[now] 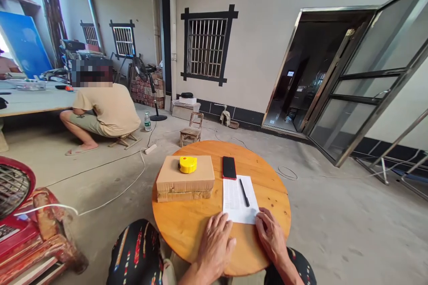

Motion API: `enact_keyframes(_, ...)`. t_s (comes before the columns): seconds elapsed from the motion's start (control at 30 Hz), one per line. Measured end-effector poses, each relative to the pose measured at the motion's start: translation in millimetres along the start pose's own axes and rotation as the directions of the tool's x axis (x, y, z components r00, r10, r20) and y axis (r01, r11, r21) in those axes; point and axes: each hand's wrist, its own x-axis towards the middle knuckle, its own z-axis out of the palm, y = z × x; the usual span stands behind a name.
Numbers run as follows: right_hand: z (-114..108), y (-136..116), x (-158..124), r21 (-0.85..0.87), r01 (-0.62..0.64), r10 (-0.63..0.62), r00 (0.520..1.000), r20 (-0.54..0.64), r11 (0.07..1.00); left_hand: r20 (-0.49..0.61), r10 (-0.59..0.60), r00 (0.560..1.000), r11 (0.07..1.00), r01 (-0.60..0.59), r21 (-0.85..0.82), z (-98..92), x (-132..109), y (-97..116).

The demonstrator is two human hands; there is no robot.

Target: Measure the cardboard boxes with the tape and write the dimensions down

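Note:
A round wooden table (187, 227) stands in front of me. My left hand (216, 242) lies flat on it, fingers spread, touching the near left corner of a white printed sheet (236, 200). My right hand (271, 236) rests open at the sheet's near right corner. A black pen (244, 192) lies on the sheet. A phone with a red case (229, 167) lies just beyond the sheet. To the left is a flat cardboard box (185, 178) with a yellow tape measure (187, 164) on top.
A person in a beige shirt (107, 111) squats at the left by a low platform (30, 100). A small wooden stool (191, 131), a standing fan (150, 89), a water bottle (147, 122) and white cables (117, 193) occupy the concrete floor. A glass door (374, 80) stands open at right.

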Motion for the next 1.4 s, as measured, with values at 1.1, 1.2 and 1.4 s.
enact_keyframes(1.1, 4.7, 6.4, -19.8, -0.270, 0.095, -0.057, 0.988, 0.146, 0.958, -0.285, 0.297, 0.911, 0.936, -0.220, 0.275, -3.6, 11.5, -32.0)
enact_keyframes(1.2, -2.9, 13.0, -13.7, -0.158, -0.003, 0.038, 0.975, 0.219, 0.987, -0.328, 0.313, 0.891, 0.933, -0.225, 0.279, 2.9, 12.5, -35.1)
enact_keyframes(1.4, -18.0, 13.3, 48.4, -0.072, -0.073, 0.085, 0.979, 0.185, 0.995, -0.289, 0.355, 0.889, 0.912, -0.261, 0.317, 16.2, 13.9, -53.2)
